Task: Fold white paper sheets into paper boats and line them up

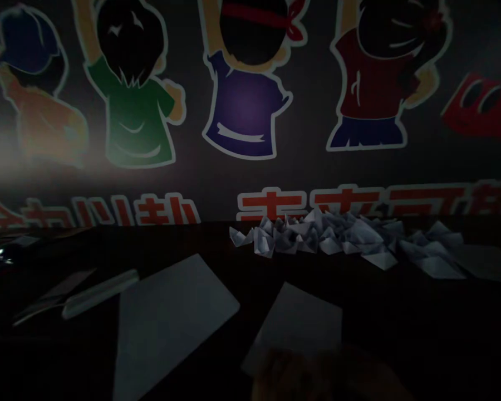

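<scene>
We see one blurred hand at the bottom edge of the frame, too dark to tell which it is or how its fingers stand. It lies over the lower edge of a paper sheet, one corner pointing toward the far side of the table. Left of it, a second paper sheet slants toward upper right beside a pale straight bar. Folded paper boats heap along the far edge, below a cartoon mural.

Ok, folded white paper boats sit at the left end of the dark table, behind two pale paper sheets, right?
No: the head view shows the folded white paper boats right of centre on the dark table, behind the two pale paper sheets.
</scene>
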The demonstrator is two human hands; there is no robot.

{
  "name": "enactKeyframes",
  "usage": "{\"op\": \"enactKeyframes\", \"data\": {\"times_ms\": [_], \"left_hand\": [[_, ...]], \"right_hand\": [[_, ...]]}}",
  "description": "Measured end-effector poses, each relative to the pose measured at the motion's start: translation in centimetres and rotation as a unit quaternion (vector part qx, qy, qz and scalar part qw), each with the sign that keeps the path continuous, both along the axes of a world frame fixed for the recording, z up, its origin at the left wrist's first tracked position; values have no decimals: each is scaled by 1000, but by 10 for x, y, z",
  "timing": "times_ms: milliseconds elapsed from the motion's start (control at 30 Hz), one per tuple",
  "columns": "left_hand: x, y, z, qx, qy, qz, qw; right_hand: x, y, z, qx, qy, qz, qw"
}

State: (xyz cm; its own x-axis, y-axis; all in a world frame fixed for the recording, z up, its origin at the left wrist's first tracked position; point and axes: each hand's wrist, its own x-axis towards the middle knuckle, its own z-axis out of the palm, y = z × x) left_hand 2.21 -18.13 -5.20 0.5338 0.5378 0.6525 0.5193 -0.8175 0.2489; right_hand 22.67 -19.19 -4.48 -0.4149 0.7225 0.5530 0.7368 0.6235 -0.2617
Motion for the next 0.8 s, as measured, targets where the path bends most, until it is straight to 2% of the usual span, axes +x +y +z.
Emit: {"op": "enactKeyframes", "data": {"times_ms": [33, 100, 167, 200, 233, 267, 333, 400, 433, 467, 533, 600, 700, 800], "left_hand": [[0, 3, 20, -21, -36, -6, 999], [-5, 20, 59, -147, -139, 20, 979], [-12, 50, 86, -240, -289, 49, 926], [-16, 67, 93, -286, -355, 65, 888], [-18, 85, 96, -345, -397, 63, 848], [-20, 100, 95, -425, -413, 35, 805], [-18, 124, 89, -619, -351, -92, 696], [-10, 137, 86, -707, -300, -221, 601], [-6, 140, 86, -720, -291, -273, 568], [-1, 143, 89, -715, -300, -314, 547], [6, 149, 100, -682, -349, -362, 531], [9, 155, 114, -637, -414, -366, 537], [6, 163, 130, -615, -437, -308, 579], [3, 163, 131, -622, -402, -251, 624]], "right_hand": [[4, 1, 8, 4, 8, -8, 1000], [20, 7, 29, 14, 29, -36, 999], [41, 17, 56, 36, 55, -76, 995], [50, 24, 70, 64, 75, -114, 989], [57, 30, 83, 114, 105, -158, 975], [61, 35, 96, 147, 124, -193, 962], [60, 42, 118, 168, 165, -229, 945], [49, 43, 133, 175, 193, -183, 948], [41, 42, 139, 182, 199, -147, 952], [33, 40, 143, 183, 197, -113, 957], [21, 35, 145, 148, 171, -40, 973], [17, 31, 143, 91, 138, 23, 986], [24, 30, 135, 14, 99, 60, 993], [35, 32, 129, -5, 98, 39, 994]]}}
